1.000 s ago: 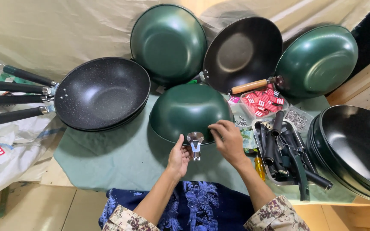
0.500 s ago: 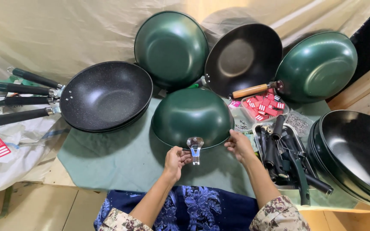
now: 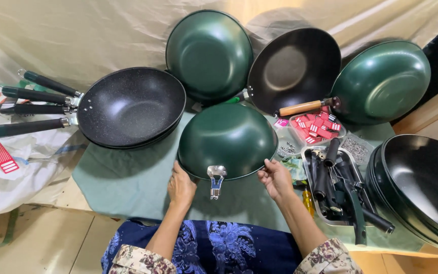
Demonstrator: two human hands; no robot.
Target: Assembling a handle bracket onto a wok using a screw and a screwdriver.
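**Two hands at the rim of an upturned green pan**

The left hand (image 3: 181,186) rests with its fingers against the near rim of a green pan (image 3: 227,139) that lies upside down on the tabletop (image 3: 128,177), covered by a pale green cloth. The right hand (image 3: 276,177) touches the same rim on the other side, fingertips pinching its edge. Neither hand is clenched; both lightly grip the pan's rim. Between the hands, a bare metal handle bracket (image 3: 216,178) sticks out from the pan toward the person.

Just right of the right hand stands a metal tray (image 3: 314,205) holding dark handles (image 3: 333,175). Beyond it lies a clear box of red tags (image 3: 318,127), with small screws (image 3: 355,148) in a container beside it. Further right is a stack of black pans (image 3: 422,187).

Left of the left hand, well apart, sits a stack of speckled black pans (image 3: 130,106) with long dark handles pointing away to the left. Beyond the hands, three more pans lean against the cloth backdrop: a green one (image 3: 209,53), a black one with a wooden handle (image 3: 294,68), and another green one (image 3: 381,81).
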